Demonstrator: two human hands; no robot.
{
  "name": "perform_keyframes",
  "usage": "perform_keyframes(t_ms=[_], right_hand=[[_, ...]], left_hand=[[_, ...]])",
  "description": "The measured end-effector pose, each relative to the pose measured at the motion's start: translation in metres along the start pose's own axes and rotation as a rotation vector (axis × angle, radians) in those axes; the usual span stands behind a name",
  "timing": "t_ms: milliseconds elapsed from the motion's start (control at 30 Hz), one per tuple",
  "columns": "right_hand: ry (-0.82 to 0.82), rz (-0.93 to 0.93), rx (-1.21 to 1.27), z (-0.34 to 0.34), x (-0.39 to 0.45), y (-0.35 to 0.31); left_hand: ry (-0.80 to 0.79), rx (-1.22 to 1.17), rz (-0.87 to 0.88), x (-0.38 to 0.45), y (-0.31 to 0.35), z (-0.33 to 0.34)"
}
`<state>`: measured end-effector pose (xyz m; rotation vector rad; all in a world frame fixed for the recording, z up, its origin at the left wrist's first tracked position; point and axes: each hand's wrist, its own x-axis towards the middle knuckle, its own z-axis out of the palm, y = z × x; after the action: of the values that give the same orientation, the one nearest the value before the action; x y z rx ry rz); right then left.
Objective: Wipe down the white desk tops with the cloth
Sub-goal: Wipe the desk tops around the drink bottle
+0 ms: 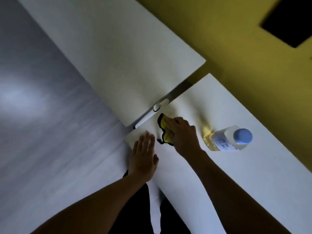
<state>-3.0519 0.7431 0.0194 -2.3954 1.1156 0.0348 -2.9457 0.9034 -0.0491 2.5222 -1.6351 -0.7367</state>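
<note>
Room: yellow wall (228,39) beyond two white counter tops; grey floor (42,98) to the left.
Surface: near counter (236,174) under both hands; far counter (118,56) beyond a narrow gap (177,92).
Cloth: yellow cloth (164,128), dark-edged, bunched under the right hand, near the gap-side corner.
Right hand: right hand (183,134) presses the cloth flat, fingers extended over it.
Left hand: left hand (143,154) just left of the cloth, flat on the counter edge, holding nothing, bracing.
Bottle: clear bottle (231,138), blue cap, stands right of the right hand.
Technique: likely best to keep palm pressure even, overlap strokes, run right to the corner edge, steer round the bottle.
</note>
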Motion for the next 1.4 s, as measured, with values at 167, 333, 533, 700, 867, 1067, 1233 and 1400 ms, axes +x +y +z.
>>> perform_keyframes(t_ms=[167,333,533,700,867,1067,1233,1400], right_hand=[[0.076,-0.219,-0.15,0.011,0.036,0.01],[-0.028,-0.55,-0.331,0.035,0.09,0.003],[-0.182,-0.76,-0.424,0.054,0.113,-0.028],[-0.226,-0.834,-0.407,0.071,0.091,-0.055],[-0.274,-0.829,-0.513,0.078,0.087,-0.077],[-0.259,-0.729,-0.609,0.055,0.09,-0.064],[-0.019,-0.363,-0.521,0.031,0.118,0.021],[-0.08,-0.346,-0.496,0.057,0.091,-0.015]], left_hand=[[0.251,-0.159,-0.112,-0.018,0.038,0.044],[0.397,-0.199,-0.128,-0.016,0.038,0.068],[0.448,-0.179,-0.134,-0.013,0.039,0.077],[0.462,-0.156,-0.155,-0.019,0.037,0.076],[0.44,-0.15,-0.165,-0.033,0.044,0.087],[0.475,-0.112,-0.146,-0.03,0.045,0.087],[0.518,-0.11,-0.131,-0.029,0.044,0.087],[0.526,-0.119,-0.133,-0.027,0.044,0.087]])
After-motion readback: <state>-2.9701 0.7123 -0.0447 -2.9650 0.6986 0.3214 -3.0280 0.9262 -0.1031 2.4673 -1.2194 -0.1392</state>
